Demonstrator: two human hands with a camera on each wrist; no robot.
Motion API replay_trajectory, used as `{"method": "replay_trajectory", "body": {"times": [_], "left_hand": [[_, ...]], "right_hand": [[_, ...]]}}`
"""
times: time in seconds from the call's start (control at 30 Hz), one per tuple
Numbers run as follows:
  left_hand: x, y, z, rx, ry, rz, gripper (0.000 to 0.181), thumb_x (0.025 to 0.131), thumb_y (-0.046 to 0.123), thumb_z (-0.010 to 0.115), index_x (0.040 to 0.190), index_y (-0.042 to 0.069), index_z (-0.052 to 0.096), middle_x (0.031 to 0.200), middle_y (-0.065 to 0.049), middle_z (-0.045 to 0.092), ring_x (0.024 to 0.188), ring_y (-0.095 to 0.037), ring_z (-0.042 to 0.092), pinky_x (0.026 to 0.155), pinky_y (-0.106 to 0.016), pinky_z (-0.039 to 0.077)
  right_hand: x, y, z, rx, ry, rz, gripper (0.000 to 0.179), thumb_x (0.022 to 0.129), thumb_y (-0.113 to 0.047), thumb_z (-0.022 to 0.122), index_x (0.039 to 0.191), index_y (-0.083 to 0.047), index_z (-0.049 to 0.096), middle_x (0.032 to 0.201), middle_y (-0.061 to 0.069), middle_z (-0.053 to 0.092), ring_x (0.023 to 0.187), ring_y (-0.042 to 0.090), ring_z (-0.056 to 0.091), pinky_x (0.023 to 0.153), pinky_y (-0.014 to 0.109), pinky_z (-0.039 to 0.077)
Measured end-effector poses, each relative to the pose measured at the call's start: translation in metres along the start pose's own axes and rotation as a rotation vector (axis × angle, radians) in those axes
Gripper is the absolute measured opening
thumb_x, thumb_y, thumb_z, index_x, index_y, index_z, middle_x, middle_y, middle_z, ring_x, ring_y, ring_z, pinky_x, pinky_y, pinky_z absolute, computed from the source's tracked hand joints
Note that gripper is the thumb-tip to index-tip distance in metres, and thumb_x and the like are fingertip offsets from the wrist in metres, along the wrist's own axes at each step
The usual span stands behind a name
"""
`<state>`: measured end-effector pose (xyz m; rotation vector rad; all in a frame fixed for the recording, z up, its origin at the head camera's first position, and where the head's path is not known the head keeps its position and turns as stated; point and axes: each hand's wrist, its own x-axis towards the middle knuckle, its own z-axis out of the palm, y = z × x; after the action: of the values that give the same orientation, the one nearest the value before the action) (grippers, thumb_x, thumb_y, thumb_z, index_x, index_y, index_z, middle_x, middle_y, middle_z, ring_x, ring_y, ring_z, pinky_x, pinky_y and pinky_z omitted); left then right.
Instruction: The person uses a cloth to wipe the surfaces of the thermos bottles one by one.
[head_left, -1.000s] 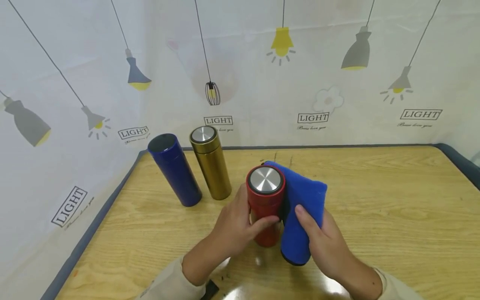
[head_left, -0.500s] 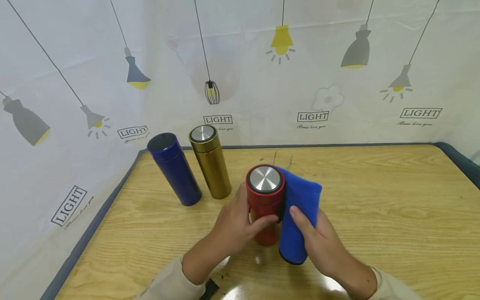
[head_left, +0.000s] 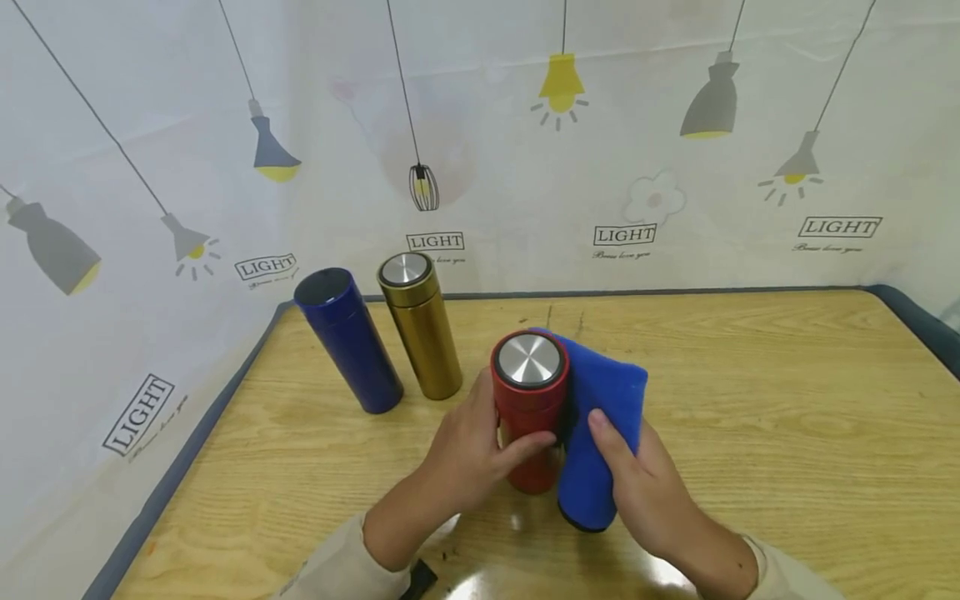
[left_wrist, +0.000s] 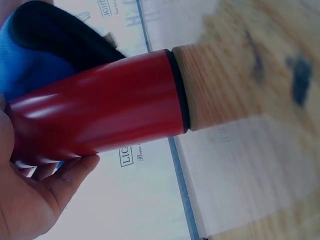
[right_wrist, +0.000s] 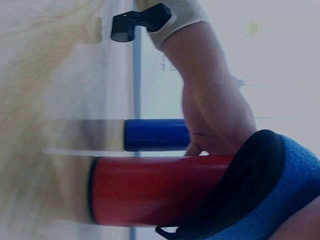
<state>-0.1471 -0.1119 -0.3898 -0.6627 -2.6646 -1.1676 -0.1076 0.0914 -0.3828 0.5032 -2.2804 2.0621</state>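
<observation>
A red vacuum flask (head_left: pixel 531 404) with a shiny metal lid stands upright on the table. My left hand (head_left: pixel 467 450) grips its left side, the thumb lying across the front. Pinched in my right hand (head_left: pixel 656 496) is a folded blue cloth (head_left: pixel 611 387) with black edging, held along the flask's right side. The right wrist view shows the cloth's black edge (right_wrist: pixel 250 175) lying over the upper part of the flask. Seen in the left wrist view, the flask's black base (left_wrist: pixel 179 90) meets the tabletop. My right fingers are partly hidden behind the cloth.
A blue flask (head_left: pixel 351 346) and a gold flask (head_left: pixel 422 333) with a metal lid stand upright, back left of the red one. The wooden table (head_left: pixel 787 417) ends at a curtain wall (head_left: pixel 510 167) printed with lamps. A dark object (head_left: pixel 422 577) shows by the left sleeve.
The cloth and my right hand shifted slightly left toward the red flask, then slightly back to the right. My left hand and the flasks keep their places.
</observation>
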Motion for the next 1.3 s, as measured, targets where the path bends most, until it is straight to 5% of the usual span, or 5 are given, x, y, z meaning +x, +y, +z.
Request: {"method": "replay_trajectory", "body": {"times": [0.17,0.57,0.77,1.0,1.3], "left_hand": [[0.001,0.0,-0.002,-0.067,-0.034,-0.009,0.082,0.087,0.049,0.074,0.149,0.021,0.027,0.139,0.0,0.057,0.123,-0.012,0.059,0.096,-0.036,0.056],[0.005,-0.005,-0.015,-0.173,-0.108,-0.079,0.082,0.082,0.047,0.08,0.145,0.021,0.035,0.141,-0.001,0.058,0.121,-0.022,0.064,0.094,-0.039,0.058],[0.007,-0.004,-0.021,-0.175,-0.178,-0.102,0.084,0.082,0.05,0.078,0.149,0.026,0.035,0.143,0.003,0.058,0.121,-0.021,0.065,0.088,-0.033,0.059],[0.008,-0.001,-0.022,-0.136,-0.149,-0.035,0.078,0.082,0.046,0.08,0.147,0.026,0.042,0.139,0.005,0.06,0.124,-0.015,0.062,0.087,-0.029,0.059],[0.008,-0.006,-0.022,-0.255,-0.16,-0.016,0.073,0.08,0.035,0.084,0.143,0.024,0.048,0.132,0.002,0.06,0.118,-0.016,0.062,0.074,-0.021,0.06]], "right_hand": [[-0.002,-0.002,-0.002,0.018,0.01,-0.083,0.038,0.109,-0.011,0.033,0.145,-0.001,0.042,0.13,0.018,0.058,0.114,0.009,0.061,0.09,0.024,0.054],[0.01,0.003,0.002,0.0,-0.089,0.068,0.046,0.111,-0.028,0.032,0.148,-0.003,0.039,0.139,0.019,0.056,0.126,0.032,0.056,0.097,0.039,0.052],[0.005,0.0,-0.001,-0.014,-0.031,0.07,0.044,0.11,-0.027,0.033,0.147,-0.004,0.039,0.136,0.018,0.058,0.121,0.021,0.06,0.093,0.037,0.054],[-0.002,-0.005,-0.006,-0.037,0.006,-0.093,0.04,0.109,-0.012,0.032,0.147,-0.003,0.04,0.132,0.017,0.058,0.116,0.009,0.06,0.09,0.025,0.053],[0.003,-0.006,-0.003,-0.011,-0.052,0.021,0.043,0.11,-0.022,0.034,0.149,-0.003,0.038,0.136,0.019,0.058,0.116,0.018,0.062,0.089,0.033,0.055]]}}
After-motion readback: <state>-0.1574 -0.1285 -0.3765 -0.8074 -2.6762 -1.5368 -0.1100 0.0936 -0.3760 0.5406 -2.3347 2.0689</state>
